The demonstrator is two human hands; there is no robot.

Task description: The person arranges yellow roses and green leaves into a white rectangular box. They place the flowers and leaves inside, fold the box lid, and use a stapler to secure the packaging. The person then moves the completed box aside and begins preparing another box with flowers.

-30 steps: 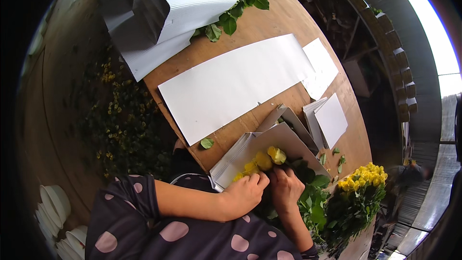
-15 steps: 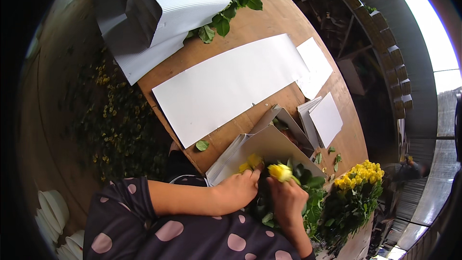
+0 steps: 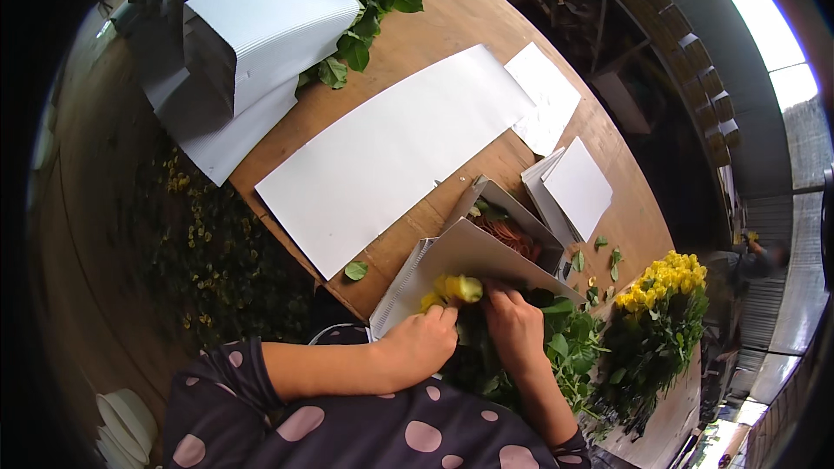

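My left hand (image 3: pixel 423 345) and my right hand (image 3: pixel 514 326) are both closed around the stems of a few yellow roses (image 3: pixel 453 290). The flower heads lie on a sheet of corrugated cardboard (image 3: pixel 469 254) at the near edge of the wooden table (image 3: pixel 452 13). Green rose leaves (image 3: pixel 565 339) spread out under and beside my right hand. The stems below my hands are hidden by my arms.
A long white paper sheet (image 3: pixel 391 152) lies across the table's middle. Smaller white sheets (image 3: pixel 578 184) and a box of rubber bands (image 3: pixel 508 234) sit to the right. A bunch of yellow roses (image 3: pixel 665 282) stands at right. Stacked white wrappers (image 3: pixel 243 30) and foliage are far left.
My hands have drawn closer together on the stems, and the yellow flower heads have bunched up and shifted slightly on the cardboard.
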